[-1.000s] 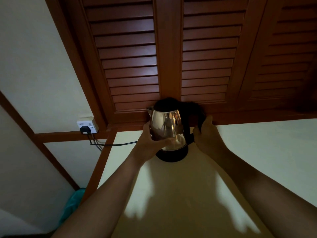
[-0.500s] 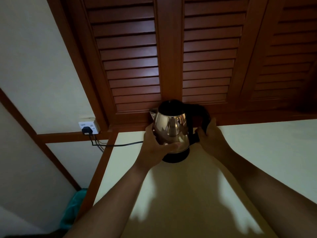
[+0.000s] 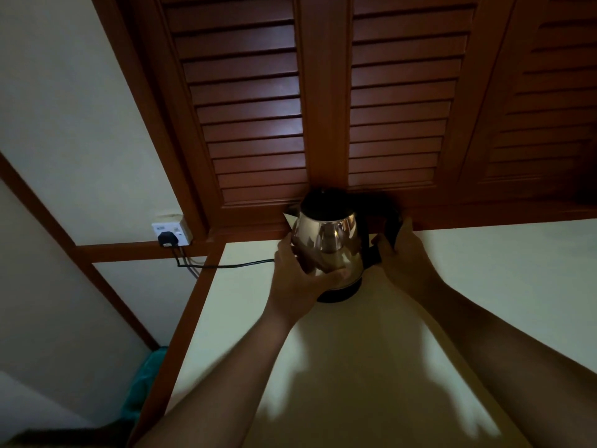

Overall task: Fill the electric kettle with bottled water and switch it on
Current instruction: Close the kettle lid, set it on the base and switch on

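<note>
A shiny steel electric kettle point(image 3: 329, 240) with a black lid and black handle stands on its black base point(image 3: 339, 294) at the back of a pale counter point(image 3: 484, 286). My left hand point(image 3: 297, 279) wraps around the kettle's lower left side, thumb across the front. My right hand point(image 3: 403, 257) grips the black handle on the right. A black cord point(image 3: 226, 265) runs left from the base to a black plug point(image 3: 167, 239) in a white wall socket point(image 3: 172, 229). No water bottle is in view.
Dark wooden louvred doors point(image 3: 252, 108) rise right behind the kettle. A wooden frame point(image 3: 190, 312) edges the counter's left side, with a pale wall beyond. Something teal point(image 3: 143, 386) lies low at the left.
The kettle and both hands have stayed together; the view has drifted slightly, and the kettle's body seems turned a little with the hands still on it.
</note>
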Available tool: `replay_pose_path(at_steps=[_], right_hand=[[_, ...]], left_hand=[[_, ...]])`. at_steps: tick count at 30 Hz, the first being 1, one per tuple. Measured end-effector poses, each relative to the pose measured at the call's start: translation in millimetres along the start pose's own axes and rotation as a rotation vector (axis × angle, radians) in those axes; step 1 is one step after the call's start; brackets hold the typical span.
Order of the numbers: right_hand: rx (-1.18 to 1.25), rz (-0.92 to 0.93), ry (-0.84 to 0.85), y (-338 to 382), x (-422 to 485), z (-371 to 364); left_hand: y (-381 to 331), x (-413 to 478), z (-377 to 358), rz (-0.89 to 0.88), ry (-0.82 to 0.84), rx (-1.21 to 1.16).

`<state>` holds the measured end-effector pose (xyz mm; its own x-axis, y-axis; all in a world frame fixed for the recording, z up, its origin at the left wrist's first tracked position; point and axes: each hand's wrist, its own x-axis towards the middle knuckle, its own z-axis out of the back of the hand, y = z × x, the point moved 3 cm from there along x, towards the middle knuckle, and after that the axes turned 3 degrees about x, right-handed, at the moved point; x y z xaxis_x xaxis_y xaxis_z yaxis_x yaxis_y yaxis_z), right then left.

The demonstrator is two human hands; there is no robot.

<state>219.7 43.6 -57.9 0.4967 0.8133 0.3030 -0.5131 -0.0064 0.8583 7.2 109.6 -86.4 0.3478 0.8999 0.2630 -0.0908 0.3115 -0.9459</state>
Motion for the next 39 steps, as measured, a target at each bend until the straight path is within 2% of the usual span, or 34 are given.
replay_pose_path(at_steps=[6,10,14,19,26,33,36,39], right_hand=[[0.028,-0.025,0.001,-2,0,0],[0.282,-0.223,-0.059,-19,-21,-7],[0.357,-0.313,0.004,-36,-50,-28],[0.467,-0.269,0.009,-25,-58,-44],[0.322,-0.284,0.083,-17,-49,-41],[0.370,-0.211,0.179,4,-76,-36],[0.208,-0.167,0.319,9,-99,-46],[0.134,-0.206,0.330,6,-102,-51]], left_hand=[[2,0,1,-0.003,0.010,0.000],[19,0,15,0.144,0.047,-0.129],[38,-4,27,0.233,0.185,-0.262],[41,-3,26,0.174,0.234,-0.125],[42,-1,32,0.148,0.113,-0.026],[32,-7,30,0.177,0.077,0.015],[35,-18,29,0.207,0.056,0.006],[32,-27,24,0.161,0.012,0.171]])
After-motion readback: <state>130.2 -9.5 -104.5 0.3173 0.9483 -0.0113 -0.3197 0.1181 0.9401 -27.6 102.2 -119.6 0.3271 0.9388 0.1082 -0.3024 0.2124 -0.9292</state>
